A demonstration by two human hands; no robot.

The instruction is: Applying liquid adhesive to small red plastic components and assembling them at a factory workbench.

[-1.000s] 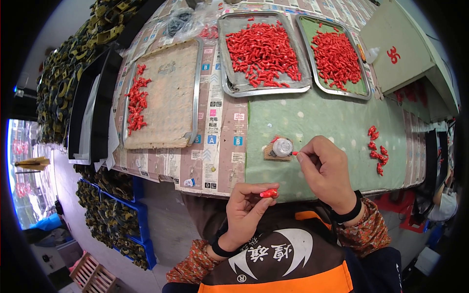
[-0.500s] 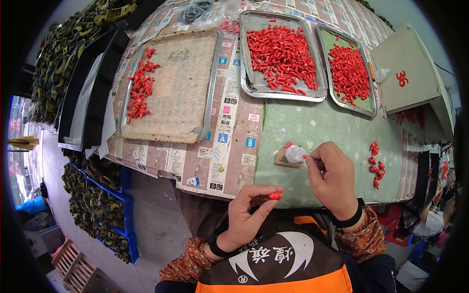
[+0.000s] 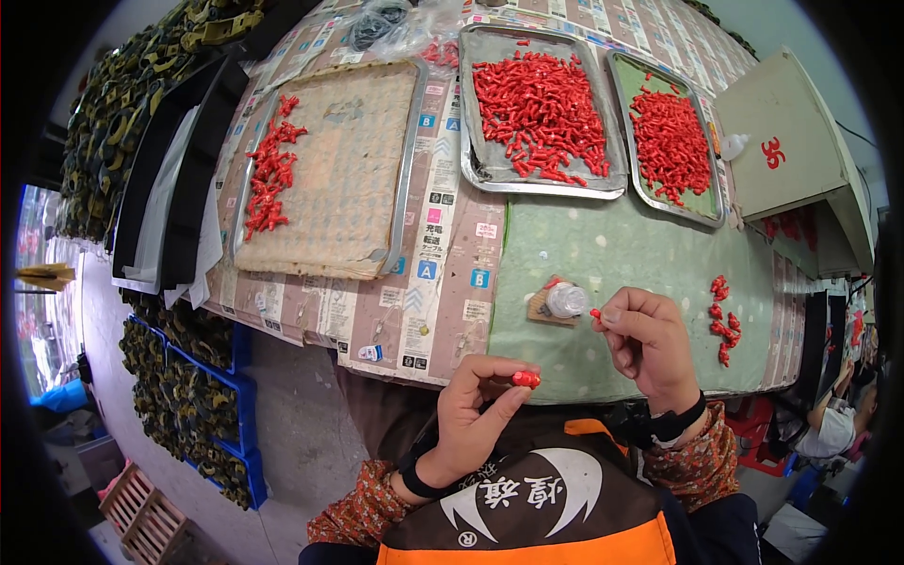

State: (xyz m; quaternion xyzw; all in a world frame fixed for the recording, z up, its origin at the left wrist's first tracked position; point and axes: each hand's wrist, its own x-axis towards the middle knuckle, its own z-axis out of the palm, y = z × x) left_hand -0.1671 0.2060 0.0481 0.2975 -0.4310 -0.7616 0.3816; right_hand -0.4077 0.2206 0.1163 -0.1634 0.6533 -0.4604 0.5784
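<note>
Between the thumb and fingers of my left hand (image 3: 474, 405) is a small glossy red plastic part (image 3: 526, 379), held near the table's front edge. My right hand (image 3: 654, 341) pinches another tiny red piece (image 3: 595, 314), whose exact shape is too small to make out. That piece points toward a small clear plastic bottle or jar (image 3: 568, 300), just left of my right fingertips and apart from them. The jar rests on a bit of brown cardboard (image 3: 539, 307) over the green mat (image 3: 603, 250). Right of my right hand, several red parts (image 3: 723, 320) lie in a loose row.
Two metal trays (image 3: 541, 188) (image 3: 713, 218) heaped with red parts stand at the back. On the left, a paper-lined tray (image 3: 348, 188) carries red parts along one side. A black bin (image 3: 179, 188) and blue crates (image 3: 247, 405) are farther left; a pale cabinet (image 3: 786, 132) stands right.
My right hand has drawn back from the jar, slightly down and to the right, turning with the tiny red piece still pinched. The left hand has barely shifted.
</note>
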